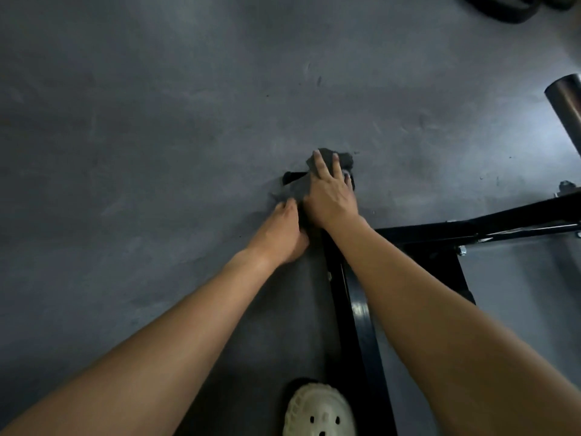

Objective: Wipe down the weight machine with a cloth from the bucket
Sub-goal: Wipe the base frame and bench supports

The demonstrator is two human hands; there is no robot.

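No text, label, brand or number readable anywhere. Dark grey crumpled cloth under my right hand: no print visible. Glossy black steel frame bar, nearer me than grip: glare only, no marking legible.

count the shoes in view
1: a pale perforated shoe at the bottom edge, on the floor just left of the black frame bar. A second may be hidden outside the picture.

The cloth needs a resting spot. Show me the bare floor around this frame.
Widest bare floor lies left of the long black bar and beyond its end. A smaller patch sits right of it, short of the cross bar. Crowded: the bar's end, where right hand, left hand and cloth meet.
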